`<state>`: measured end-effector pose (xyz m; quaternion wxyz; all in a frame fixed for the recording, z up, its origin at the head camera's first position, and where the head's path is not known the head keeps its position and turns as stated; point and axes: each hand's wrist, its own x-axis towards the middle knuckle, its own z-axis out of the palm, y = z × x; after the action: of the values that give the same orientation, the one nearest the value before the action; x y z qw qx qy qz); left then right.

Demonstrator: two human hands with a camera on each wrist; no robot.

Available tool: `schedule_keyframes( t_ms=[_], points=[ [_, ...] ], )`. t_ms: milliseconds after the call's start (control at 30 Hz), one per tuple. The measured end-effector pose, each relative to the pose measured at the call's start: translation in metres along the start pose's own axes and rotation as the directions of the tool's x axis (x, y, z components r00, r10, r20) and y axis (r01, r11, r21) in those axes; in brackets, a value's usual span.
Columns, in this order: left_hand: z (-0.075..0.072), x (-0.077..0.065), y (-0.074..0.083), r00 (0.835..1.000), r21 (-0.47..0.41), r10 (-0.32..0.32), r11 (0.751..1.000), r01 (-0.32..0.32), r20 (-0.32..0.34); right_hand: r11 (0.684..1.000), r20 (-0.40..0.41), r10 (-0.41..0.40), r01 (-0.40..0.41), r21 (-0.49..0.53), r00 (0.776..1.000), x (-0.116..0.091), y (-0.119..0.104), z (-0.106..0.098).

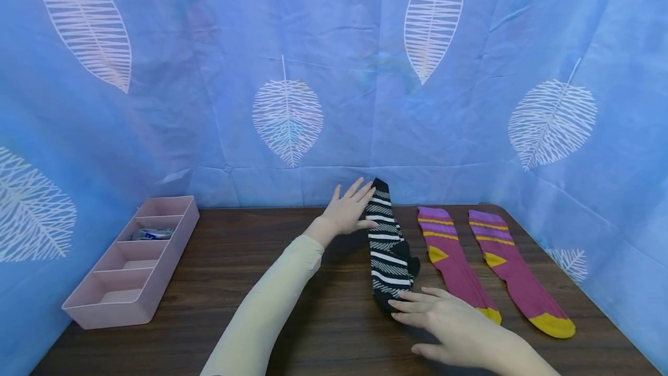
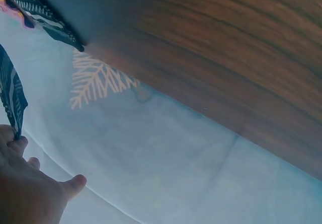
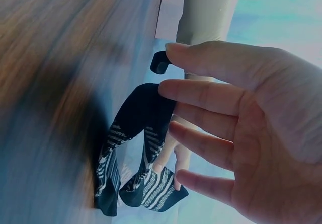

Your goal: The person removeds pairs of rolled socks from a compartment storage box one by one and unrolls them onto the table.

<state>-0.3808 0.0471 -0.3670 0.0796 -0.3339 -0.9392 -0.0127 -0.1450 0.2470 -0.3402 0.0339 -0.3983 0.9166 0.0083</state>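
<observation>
First, a pink divided box (image 1: 166, 266) sits along the table's (image 1: 245, 248) left edge. Your left hand (image 1: 348, 210) spreads wide, fingers straight, against the upper end of the black-and-white striped socks (image 1: 385, 231), which stretch nearward from the far edge. Your right hand (image 1: 443, 321), fingers parted and straight, meets their toe end. Two maroon socks (image 1: 461, 271) lie toward the right edge.

the left wrist (image 1: 320, 231) shows bare beyond a pale sleeve (image 1: 268, 303) that slants forward and to the right. the left hand (image 1: 344, 212) is back up, its fingers (image 1: 355, 186) straight and spread. the right hand (image 1: 443, 321), on a bare wrist (image 1: 498, 344), points left, fingers extended, thumb (image 1: 428, 351) apart on the near side.
</observation>
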Motion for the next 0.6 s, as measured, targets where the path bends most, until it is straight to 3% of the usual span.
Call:
schedule_keyframes(
  t_ms=[400, 600],
  points=[
    [-0.0065, -0.0003, -0.0082, 0.999, -0.021, -0.019, 1.000, 0.018, -0.049, 1.000, -0.004, 0.025, -0.025, 0.008, 1.000, 0.0009, 0.0006, -0.0086],
    [-0.0090, -0.0008, -0.0057, 0.999, -0.030, -0.024, 0.999, 0.023, -0.044, 0.995, 0.027, 0.032, -0.035, 0.092, 0.999, -0.0014, 0.0028, -0.0061]
  ],
)
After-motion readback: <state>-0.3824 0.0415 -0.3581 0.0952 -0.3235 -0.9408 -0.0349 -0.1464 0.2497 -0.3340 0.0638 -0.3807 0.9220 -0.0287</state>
